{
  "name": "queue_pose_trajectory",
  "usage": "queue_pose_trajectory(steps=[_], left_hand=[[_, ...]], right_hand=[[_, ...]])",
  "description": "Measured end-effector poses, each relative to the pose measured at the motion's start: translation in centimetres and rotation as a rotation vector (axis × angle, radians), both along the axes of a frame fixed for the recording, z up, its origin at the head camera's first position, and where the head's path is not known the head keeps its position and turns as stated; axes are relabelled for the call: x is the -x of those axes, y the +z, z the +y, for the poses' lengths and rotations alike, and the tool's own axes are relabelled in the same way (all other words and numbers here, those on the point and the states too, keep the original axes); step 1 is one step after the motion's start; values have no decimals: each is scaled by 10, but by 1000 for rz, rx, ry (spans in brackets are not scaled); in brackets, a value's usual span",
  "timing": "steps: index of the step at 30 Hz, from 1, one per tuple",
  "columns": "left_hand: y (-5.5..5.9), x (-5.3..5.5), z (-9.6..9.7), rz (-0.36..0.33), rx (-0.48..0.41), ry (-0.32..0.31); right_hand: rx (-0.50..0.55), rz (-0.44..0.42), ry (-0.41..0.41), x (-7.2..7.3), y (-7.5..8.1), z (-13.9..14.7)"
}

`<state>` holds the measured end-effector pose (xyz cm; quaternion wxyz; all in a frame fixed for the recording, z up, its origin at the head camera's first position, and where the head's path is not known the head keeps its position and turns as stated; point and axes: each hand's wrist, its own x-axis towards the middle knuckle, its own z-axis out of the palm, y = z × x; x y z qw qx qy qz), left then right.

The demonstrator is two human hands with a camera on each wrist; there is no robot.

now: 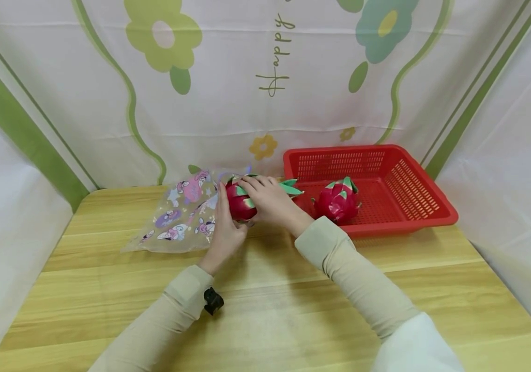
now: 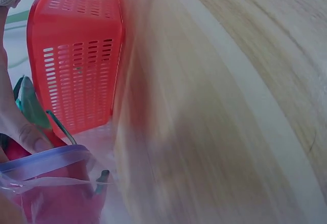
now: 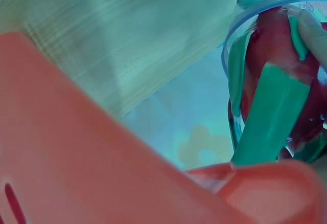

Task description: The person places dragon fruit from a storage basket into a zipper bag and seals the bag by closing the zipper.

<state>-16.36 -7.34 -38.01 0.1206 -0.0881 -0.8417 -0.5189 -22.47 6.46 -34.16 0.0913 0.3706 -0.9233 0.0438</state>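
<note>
The right hand grips a dragon fruit at the mouth of the printed bag, which the left hand pinches open to receive it (a second fruit waits in the red basket).

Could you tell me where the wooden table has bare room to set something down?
The near half of the wooden table lies bare around both sleeves, as does the left edge beside the printed clear plastic bag. It is crowded at the back, where both hands hold a red dragon fruit beside the red slotted plastic basket.
</note>
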Motion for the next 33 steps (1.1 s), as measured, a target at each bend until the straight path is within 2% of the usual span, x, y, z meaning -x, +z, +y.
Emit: queue_pose_trajectory(steps=[6, 12, 22, 27, 33], left_hand=[[-4, 1, -1, -16, -43, -10], [-7, 3, -2, -20, -59, 8], [-14, 5, -6, -90, -89, 25], [-16, 7, -8, -127, -97, 27], [-16, 8, -9, -130, -101, 22]], right_hand=[[-37, 34, 20, 1, -6, -3], [-29, 22, 29, 2, -9, -6], [-48, 49, 45, 2, -18, -12], [-55, 46, 45, 3, -22, -12], [-55, 4, 35, 7, -19, -6]])
